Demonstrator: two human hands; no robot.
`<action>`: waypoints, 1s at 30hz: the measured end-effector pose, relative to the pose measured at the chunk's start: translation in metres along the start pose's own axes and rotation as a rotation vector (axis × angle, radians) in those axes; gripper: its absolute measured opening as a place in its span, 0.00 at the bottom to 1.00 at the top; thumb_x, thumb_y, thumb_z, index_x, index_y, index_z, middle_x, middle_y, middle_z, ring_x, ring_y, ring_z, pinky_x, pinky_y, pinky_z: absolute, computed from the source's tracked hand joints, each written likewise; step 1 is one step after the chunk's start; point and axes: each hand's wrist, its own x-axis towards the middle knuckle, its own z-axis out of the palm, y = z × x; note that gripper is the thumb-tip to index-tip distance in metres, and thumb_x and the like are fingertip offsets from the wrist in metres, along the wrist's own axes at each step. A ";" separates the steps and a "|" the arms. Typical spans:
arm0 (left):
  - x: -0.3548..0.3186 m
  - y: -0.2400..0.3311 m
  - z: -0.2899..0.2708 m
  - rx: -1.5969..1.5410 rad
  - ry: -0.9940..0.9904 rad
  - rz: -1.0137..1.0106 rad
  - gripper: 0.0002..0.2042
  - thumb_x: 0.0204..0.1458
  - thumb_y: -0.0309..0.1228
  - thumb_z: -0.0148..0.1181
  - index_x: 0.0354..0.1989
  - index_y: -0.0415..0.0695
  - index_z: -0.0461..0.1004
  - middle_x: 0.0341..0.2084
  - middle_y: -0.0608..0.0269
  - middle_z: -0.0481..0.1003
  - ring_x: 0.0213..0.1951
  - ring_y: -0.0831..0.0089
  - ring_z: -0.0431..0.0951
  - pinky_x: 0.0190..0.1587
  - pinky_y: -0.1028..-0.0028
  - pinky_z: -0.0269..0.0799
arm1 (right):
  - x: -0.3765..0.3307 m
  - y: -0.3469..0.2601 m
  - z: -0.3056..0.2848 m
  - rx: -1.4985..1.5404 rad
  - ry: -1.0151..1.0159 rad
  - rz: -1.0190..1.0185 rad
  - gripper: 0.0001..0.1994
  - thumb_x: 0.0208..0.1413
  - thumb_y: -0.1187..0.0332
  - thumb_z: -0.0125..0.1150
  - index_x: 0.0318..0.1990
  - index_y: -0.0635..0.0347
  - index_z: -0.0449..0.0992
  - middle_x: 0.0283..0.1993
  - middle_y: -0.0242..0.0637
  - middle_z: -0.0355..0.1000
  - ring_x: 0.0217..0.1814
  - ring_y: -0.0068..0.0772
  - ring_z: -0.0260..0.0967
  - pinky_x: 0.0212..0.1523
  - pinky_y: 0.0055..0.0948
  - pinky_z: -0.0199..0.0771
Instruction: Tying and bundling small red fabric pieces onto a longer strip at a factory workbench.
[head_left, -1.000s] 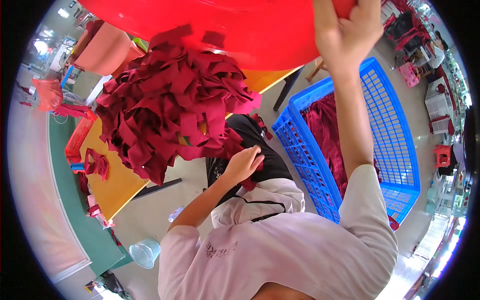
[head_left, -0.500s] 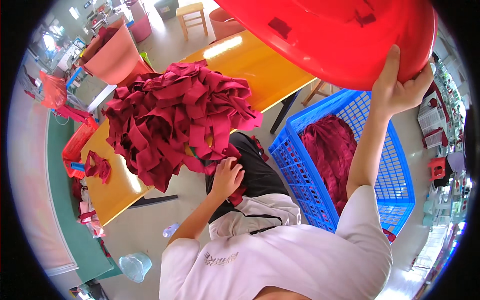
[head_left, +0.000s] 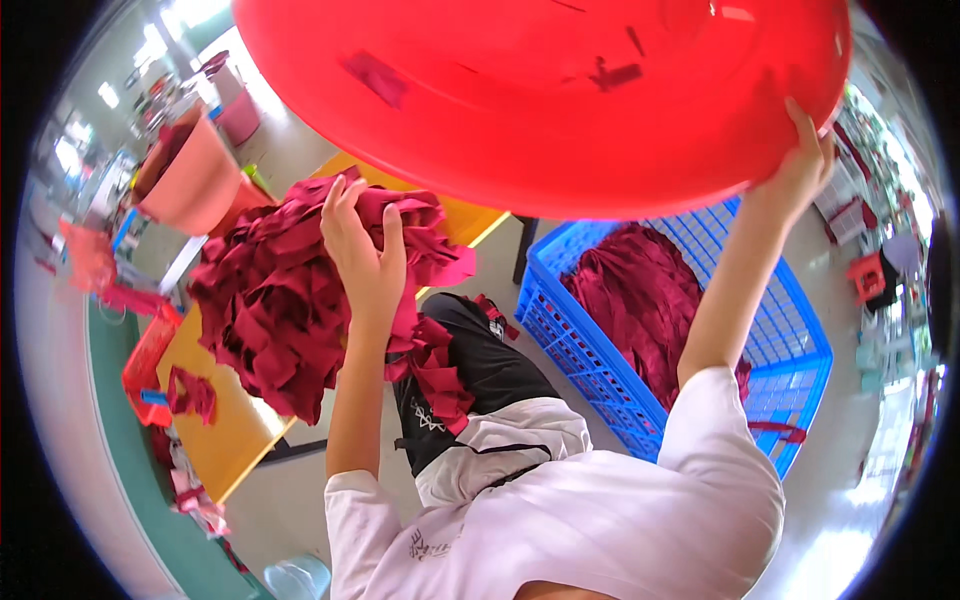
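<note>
My right hand (head_left: 797, 172) grips the rim of a large round red plastic basin (head_left: 530, 130), which is tilted up with a few dark red scraps visible on it. My left hand (head_left: 366, 255) is raised with its fingers apart, over a big heap of dark red fabric pieces (head_left: 265, 310) on the yellow table (head_left: 190, 440). Whether the fingers touch the cloth I cannot tell. Several linked dark red pieces (head_left: 440, 375) hang from the heap onto my lap.
A blue plastic crate (head_left: 600, 385) holding bunched dark red cloth (head_left: 645, 300) stands on the floor at my right. Beyond the heap is a pink tub (head_left: 195, 185). A red basket (head_left: 145, 370) sits at the table's left edge, near a small fabric piece (head_left: 190, 393).
The basin has moved left and now spans the upper middle of the view. My left hand has left the cloth near my lap and risen to the heap, fingers opening.
</note>
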 end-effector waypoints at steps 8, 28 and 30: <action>-0.054 -0.030 0.040 0.130 -0.475 -0.065 0.19 0.55 0.35 0.59 0.54 0.45 0.69 0.57 0.47 0.67 0.61 0.45 0.64 0.62 0.52 0.58 | 0.080 0.148 -0.045 0.088 0.341 0.229 0.13 0.44 0.85 0.59 0.39 0.65 0.74 0.41 0.42 0.76 0.39 0.45 0.77 0.40 0.43 0.82; -0.081 -0.034 0.068 0.562 -0.794 -0.067 0.28 0.49 0.40 0.62 0.59 0.45 0.67 0.63 0.45 0.63 0.64 0.41 0.62 0.63 0.44 0.55 | 0.071 0.505 -0.162 -1.052 0.782 0.544 0.18 0.55 0.71 0.55 0.51 0.71 0.65 0.50 0.59 0.72 0.51 0.57 0.74 0.49 0.46 0.79; -0.081 -0.033 0.069 0.563 -0.791 -0.049 0.28 0.48 0.40 0.62 0.58 0.45 0.67 0.63 0.44 0.63 0.64 0.41 0.61 0.64 0.43 0.54 | 0.070 0.522 -0.173 -0.875 0.796 0.365 0.16 0.51 0.73 0.60 0.45 0.75 0.71 0.45 0.57 0.76 0.48 0.50 0.77 0.45 0.43 0.79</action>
